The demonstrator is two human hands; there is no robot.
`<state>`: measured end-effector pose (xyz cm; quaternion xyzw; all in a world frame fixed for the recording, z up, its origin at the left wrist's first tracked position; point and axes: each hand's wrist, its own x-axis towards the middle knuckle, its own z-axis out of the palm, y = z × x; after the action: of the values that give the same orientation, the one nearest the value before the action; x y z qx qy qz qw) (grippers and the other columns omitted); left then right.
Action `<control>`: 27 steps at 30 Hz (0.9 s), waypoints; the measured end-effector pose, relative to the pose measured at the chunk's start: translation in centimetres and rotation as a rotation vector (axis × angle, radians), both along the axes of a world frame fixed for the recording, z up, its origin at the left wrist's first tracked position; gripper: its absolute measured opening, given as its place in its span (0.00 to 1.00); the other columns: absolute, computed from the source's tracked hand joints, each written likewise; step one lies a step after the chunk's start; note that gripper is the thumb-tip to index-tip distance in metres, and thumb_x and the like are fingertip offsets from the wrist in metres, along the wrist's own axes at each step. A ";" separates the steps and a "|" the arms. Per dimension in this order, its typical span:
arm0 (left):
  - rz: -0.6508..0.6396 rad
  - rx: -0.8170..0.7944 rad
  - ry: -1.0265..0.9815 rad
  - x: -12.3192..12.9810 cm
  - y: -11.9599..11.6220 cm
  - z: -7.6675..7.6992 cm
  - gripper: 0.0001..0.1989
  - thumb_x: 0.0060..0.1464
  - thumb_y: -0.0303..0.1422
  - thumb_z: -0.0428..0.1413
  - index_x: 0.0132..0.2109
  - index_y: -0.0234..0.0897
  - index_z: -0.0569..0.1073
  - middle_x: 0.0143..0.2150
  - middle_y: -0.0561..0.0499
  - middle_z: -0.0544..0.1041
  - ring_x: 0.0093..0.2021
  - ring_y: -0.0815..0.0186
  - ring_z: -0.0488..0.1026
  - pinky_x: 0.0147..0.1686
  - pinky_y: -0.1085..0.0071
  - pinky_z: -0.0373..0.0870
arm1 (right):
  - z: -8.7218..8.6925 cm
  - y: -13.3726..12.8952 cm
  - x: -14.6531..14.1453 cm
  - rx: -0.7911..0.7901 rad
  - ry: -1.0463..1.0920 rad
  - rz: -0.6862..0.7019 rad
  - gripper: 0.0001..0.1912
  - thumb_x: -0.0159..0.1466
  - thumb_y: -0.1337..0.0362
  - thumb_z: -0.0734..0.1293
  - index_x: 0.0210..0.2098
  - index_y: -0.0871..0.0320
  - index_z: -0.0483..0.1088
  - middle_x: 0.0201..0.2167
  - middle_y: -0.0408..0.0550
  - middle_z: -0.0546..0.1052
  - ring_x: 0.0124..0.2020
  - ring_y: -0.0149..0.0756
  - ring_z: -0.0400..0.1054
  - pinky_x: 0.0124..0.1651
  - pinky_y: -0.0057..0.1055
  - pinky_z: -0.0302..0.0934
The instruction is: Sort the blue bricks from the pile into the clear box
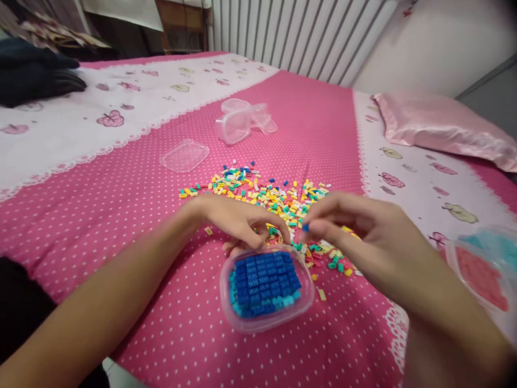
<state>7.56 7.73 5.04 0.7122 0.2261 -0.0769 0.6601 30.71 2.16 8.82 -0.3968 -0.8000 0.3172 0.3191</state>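
Note:
My right hand [355, 231] pinches a small blue toy brick [306, 228] between thumb and fingertips, above the loose pile. My left hand [246, 221] is loosely curved at the far rim of a clear plastic container [266, 325], its thumb and forefinger apart with nothing seen between them. Whether its lower fingers touch the container is hard to tell. Inside the container, dark blue bricks [266, 277] stand in neat rows over lighter blue ones [288, 300]. Beyond both hands spreads a pile of small mixed bricks [278, 202] in yellow, green, white, red and blue.
A clear lid [184, 156] and several empty-looking clear containers [236, 126] lie farther back on the pink dotted bedsheet [169, 210]. At right are a container of red pieces [480, 275] and one of turquoise pieces [495, 245]. A pink pillow [444, 126] and dark glove-like item [36, 73] lie farther off.

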 end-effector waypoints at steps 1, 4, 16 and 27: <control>-0.008 -0.022 -0.005 -0.1 0.0 0.0 0.29 0.53 0.26 0.54 0.63 0.40 0.63 0.23 0.59 0.72 0.20 0.69 0.72 0.18 0.79 0.68 | 0.3 -0.5 -0.3 -0.017 -0.069 0.087 0.04 0.65 0.64 0.69 0.33 0.50 0.75 0.27 0.40 0.80 0.28 0.33 0.75 0.29 0.27 0.65; -0.011 -0.050 -0.026 -0.3 0.0 -0.1 0.33 0.51 0.26 0.55 0.65 0.40 0.62 0.22 0.59 0.73 0.19 0.68 0.72 0.17 0.79 0.68 | 0.2 -1.2 -1.3 -0.014 -0.241 0.242 0.07 0.62 0.67 0.71 0.28 0.50 0.76 0.29 0.39 0.80 0.29 0.33 0.75 0.32 0.27 0.65; 0.003 -0.079 -0.008 -0.2 -0.1 0.2 0.33 0.48 0.24 0.55 0.63 0.40 0.65 0.22 0.59 0.75 0.21 0.67 0.75 0.17 0.79 0.67 | -1.8 -1.9 -2.1 0.103 -0.520 0.228 0.10 0.62 0.66 0.71 0.25 0.51 0.73 0.21 0.39 0.77 0.21 0.34 0.71 0.24 0.29 0.55; 0.041 -0.093 0.018 -0.2 -0.1 0.1 0.36 0.45 0.25 0.57 0.64 0.41 0.66 0.25 0.57 0.77 0.21 0.66 0.75 0.17 0.78 0.67 | -2.5 -2.0 -1.4 0.092 -0.511 0.274 0.10 0.56 0.73 0.70 0.28 0.50 0.76 0.22 0.38 0.78 0.21 0.32 0.71 0.24 0.28 0.57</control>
<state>7.40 7.63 5.13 0.6752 0.2427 -0.0801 0.6919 29.32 0.20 6.37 -0.3371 -0.9142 0.2103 0.0790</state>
